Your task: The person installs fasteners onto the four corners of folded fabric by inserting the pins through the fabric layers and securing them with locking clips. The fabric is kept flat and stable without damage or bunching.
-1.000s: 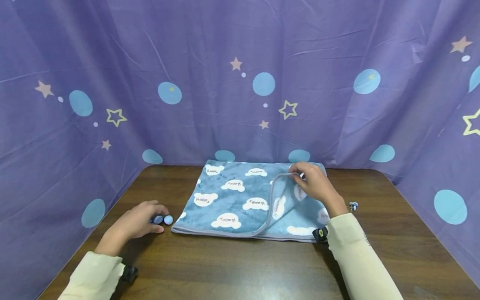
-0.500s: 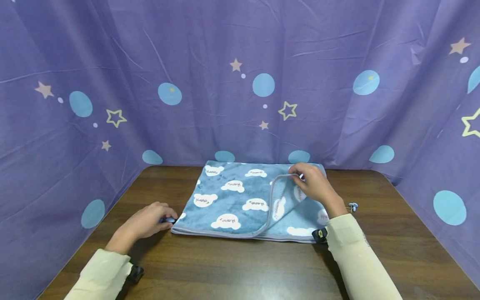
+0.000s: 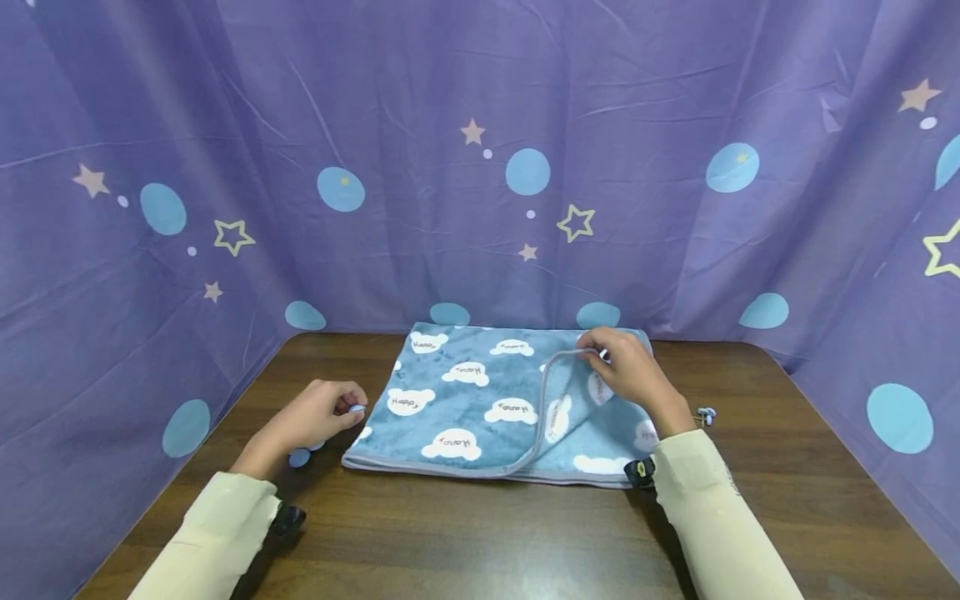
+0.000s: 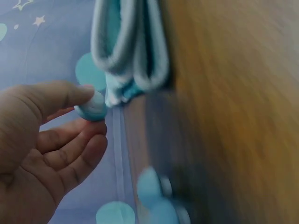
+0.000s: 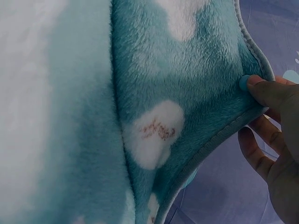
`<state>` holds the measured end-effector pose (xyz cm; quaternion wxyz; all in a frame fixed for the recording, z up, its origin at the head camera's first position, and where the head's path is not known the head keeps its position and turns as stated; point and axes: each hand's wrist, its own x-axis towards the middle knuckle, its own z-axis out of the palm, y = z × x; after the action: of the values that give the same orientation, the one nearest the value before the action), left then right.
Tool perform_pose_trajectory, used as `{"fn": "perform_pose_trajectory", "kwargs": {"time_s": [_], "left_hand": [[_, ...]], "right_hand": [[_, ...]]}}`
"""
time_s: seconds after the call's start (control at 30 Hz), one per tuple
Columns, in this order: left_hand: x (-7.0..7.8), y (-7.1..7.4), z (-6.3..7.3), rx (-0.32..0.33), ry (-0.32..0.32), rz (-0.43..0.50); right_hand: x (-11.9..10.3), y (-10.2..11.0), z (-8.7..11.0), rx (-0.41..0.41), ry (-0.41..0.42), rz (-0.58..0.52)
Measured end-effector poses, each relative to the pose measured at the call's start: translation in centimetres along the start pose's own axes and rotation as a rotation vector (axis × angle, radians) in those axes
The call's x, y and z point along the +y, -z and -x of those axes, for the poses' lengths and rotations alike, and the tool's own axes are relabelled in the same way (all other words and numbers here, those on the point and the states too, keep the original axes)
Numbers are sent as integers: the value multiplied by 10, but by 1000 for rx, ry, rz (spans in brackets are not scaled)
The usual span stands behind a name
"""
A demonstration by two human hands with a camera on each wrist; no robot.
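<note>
A folded blue fleece blanket with white bear-head shapes lies across the back of the table. My right hand pinches its turned-back corner. Under that thumb, in the right wrist view, a small round blue button-like piece sits against the fleece. My left hand, just off the blanket's left side, pinches a similar round blue-and-white piece between thumb and index finger, its other fingers loosely bent. Two more pieces lie on the wood by the left wrist, blurred in the left wrist view.
Blue-headed pins with thin shafts lie right of the blanket, beside the right forearm. The brown wooden table extends toward me. Purple curtain with stars and dots encloses the back and sides.
My left hand reached right to the small round pieces, took one and raised it toward the blanket's left edge. The right hand and the turned-back corner stay put.
</note>
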<state>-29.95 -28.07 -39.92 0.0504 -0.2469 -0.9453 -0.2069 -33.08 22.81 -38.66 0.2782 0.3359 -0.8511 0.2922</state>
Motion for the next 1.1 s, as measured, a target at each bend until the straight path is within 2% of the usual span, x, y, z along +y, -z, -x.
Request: {"fn": "perform_pose_trajectory", "kwargs": {"time_s": [0.1, 0.23, 0.37, 0.47, 0.7, 0.9, 1.1], "left_hand": [[6, -4, -14, 14, 3, 46], [18, -10, -34, 33, 12, 156], [34, -17, -56, 73, 21, 289], [48, -25, -71, 97, 7, 349], [85, -43, -103, 54, -59, 373], [109, -60, -130, 50, -46, 405], [129, -79, -152, 86, -23, 458]], "right_hand": [[0, 0, 0, 3, 7, 4], [0, -1, 0, 1, 17, 3], [0, -1, -1, 3, 11, 0], [0, -1, -1, -2, 7, -3], [0, -1, 0, -23, -5, 8], [0, 0, 0, -28, -3, 16], [-2, 0, -1, -62, -3, 1]]}}
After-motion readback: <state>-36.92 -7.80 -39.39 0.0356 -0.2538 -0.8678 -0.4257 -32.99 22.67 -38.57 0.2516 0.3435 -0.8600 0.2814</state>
